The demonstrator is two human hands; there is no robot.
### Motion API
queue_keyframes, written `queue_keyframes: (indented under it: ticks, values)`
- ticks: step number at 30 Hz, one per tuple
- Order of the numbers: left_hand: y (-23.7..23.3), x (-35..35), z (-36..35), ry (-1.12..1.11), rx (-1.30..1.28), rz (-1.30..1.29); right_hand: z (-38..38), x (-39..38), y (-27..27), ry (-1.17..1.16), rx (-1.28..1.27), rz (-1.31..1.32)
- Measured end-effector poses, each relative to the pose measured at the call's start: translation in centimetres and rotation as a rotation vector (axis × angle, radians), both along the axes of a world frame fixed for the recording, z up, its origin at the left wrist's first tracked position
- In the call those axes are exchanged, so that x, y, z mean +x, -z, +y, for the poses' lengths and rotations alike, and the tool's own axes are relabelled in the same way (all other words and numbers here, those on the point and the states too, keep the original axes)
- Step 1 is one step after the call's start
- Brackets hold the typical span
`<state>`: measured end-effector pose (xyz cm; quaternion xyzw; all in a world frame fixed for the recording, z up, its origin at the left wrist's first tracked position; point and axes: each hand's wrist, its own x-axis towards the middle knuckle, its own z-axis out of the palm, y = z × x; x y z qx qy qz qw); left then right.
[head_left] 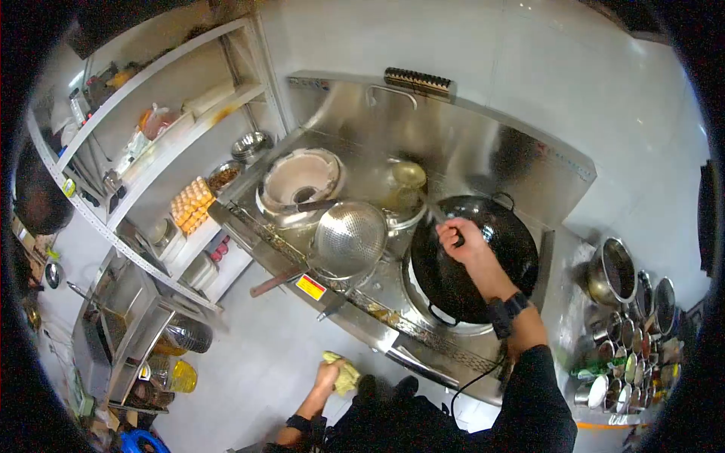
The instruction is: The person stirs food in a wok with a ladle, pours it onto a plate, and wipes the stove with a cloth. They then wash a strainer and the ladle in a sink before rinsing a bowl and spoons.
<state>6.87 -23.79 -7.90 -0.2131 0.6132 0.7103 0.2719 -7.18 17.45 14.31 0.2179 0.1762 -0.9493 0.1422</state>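
Observation:
My right hand (462, 240) is closed round the handle of a ladle (408, 175), held over the left edge of a large black wok (491, 264). The ladle's bowl is above a round pot (404, 208) behind the stove's middle. Low in the view, my left hand (327, 375) grips a yellow-green cloth (343, 374) in front of the stove. A perforated strainer (350, 240) with a wooden handle rests on the stove, left of the wok.
An empty burner ring (302, 180) is at the stove's left. Shelves (181, 132) hold an egg tray (192, 204) and bowls. At right stand a metal pot (612, 272) and several seasoning containers (627, 347). Oil bottles (181, 375) are at lower left.

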Motion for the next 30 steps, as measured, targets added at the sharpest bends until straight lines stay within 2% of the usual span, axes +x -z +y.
queue_keyframes:
  ticks: [2,4,6,7,10,11,13,14,16,18,19,20,21,23,24,25,26,27,28,30]
  values:
    - [2.6,-0.1,-1.6,0.010,-0.010,0.008,1.5,3.4,-2.3,-0.017,0.092,0.044]
    - [5.3,-0.6,-2.6,0.086,0.012,0.020,1.9,7.9,-5.0,0.068,0.050,0.061]
    - [5.0,-0.7,-2.3,0.036,0.137,0.039,1.8,12.0,-6.7,0.127,0.177,0.070]
    - [4.7,-1.0,-2.0,0.007,0.203,0.047,1.7,14.0,-7.0,0.166,0.230,0.035]
    - [3.6,-1.5,-1.0,0.045,0.085,-0.138,0.8,19.6,-6.7,0.204,0.359,-0.064]
    - [5.1,-1.2,-1.3,0.114,0.065,-0.080,-0.4,21.3,-6.9,0.277,0.401,-0.192]
    - [6.1,-1.2,-1.9,0.242,0.000,-0.024,-1.6,24.8,-5.3,0.241,0.694,-0.356]
    - [6.1,-1.1,-2.7,0.306,-0.049,-0.030,-2.5,26.3,-5.0,0.230,0.688,-0.443]
    - [12.5,-0.7,-3.9,0.415,-0.049,0.563,-5.8,27.8,-6.2,0.196,0.734,-0.549]
    - [13.9,-1.1,-3.8,0.394,-0.024,0.109,-5.7,29.0,-5.2,0.236,0.642,-0.531]
    - [11.8,-1.2,-3.6,0.386,0.019,0.035,-5.5,29.6,-4.3,0.259,0.594,-0.520]
    - [7.1,-1.3,-3.2,0.378,0.058,-0.043,-5.0,29.4,-3.5,0.330,0.326,-0.551]
    - [4.4,-1.3,-2.8,0.366,0.096,-0.123,-4.4,29.6,-1.6,0.371,0.277,-0.487]
    - [4.2,-2.1,-2.2,0.438,0.048,-0.141,-5.0,29.0,0.3,0.474,0.204,-0.440]
    - [4.4,-2.8,-2.0,0.467,0.023,-0.144,-5.3,29.5,2.3,0.428,0.334,-0.394]
    - [5.1,-3.6,-1.9,0.503,-0.064,-0.062,-7.4,29.2,2.0,0.425,0.574,-0.439]
    - [6.5,-4.1,-2.1,0.540,-0.154,0.016,-9.8,28.7,0.7,0.421,0.812,-0.485]
    - [8.0,-4.2,-2.4,0.583,-0.246,0.087,-11.1,28.8,-1.0,0.442,0.882,-0.502]
    - [9.6,-4.2,-2.4,0.563,-0.201,0.051,-10.7,29.8,-2.6,0.307,0.954,-0.517]
    - [12.0,-4.5,-2.6,0.515,-0.114,-0.020,-10.5,30.1,-4.9,0.230,1.228,-0.555]
